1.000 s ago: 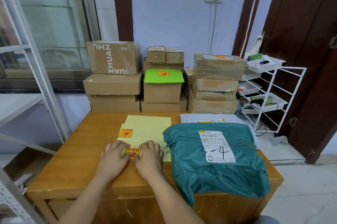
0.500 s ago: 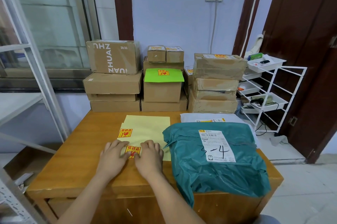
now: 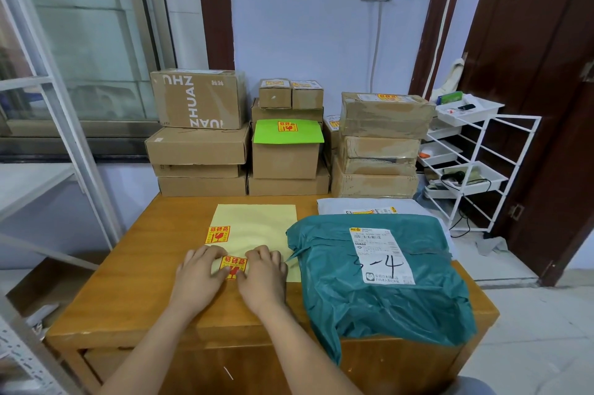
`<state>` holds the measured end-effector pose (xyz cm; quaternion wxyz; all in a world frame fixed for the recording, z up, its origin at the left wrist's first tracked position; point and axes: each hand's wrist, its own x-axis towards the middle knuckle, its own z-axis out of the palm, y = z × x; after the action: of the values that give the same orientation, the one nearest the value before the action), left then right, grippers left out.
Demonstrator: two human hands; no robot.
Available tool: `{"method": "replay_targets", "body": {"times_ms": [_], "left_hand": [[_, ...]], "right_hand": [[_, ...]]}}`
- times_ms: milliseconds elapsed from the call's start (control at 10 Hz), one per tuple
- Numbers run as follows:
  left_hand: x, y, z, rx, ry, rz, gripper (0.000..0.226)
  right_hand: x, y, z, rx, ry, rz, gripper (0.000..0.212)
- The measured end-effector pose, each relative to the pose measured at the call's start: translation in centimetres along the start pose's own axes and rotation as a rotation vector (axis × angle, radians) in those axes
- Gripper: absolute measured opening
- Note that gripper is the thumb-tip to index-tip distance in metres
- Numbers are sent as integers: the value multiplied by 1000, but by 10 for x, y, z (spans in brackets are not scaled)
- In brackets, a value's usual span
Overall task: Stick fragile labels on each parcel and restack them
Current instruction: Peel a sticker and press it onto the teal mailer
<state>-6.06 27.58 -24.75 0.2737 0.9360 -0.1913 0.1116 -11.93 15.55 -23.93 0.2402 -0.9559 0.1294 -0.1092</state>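
While both my hands press a fragile label (image 3: 233,267) on the yellow sheet (image 3: 257,227), left hand (image 3: 196,279) and right hand (image 3: 264,277) lie flat, fingers relaxed, beside the teal parcel (image 3: 379,291).

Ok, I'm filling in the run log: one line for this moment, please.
stage: peeling label | both hands: left hand and right hand on fragile label, yellow sheet | green parcel: unlabelled, beside sheet

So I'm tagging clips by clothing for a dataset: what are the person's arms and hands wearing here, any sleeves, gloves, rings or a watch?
Nothing visible. The left hand and right hand are bare, without gloves, and no ring shows on the fingers in view. Both forearms are uncovered up to the bottom edge of the picture, with no sleeve, watch or bracelet on the wrists. Anything worn higher up is out of frame.
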Motion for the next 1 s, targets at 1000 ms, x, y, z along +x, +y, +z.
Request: {"method": "replay_targets", "body": {"times_ms": [1000], "left_hand": [[7, 0, 8, 162, 75, 41, 16]], "right_hand": [[-1, 0, -1, -5, -4, -14, 44]]}}
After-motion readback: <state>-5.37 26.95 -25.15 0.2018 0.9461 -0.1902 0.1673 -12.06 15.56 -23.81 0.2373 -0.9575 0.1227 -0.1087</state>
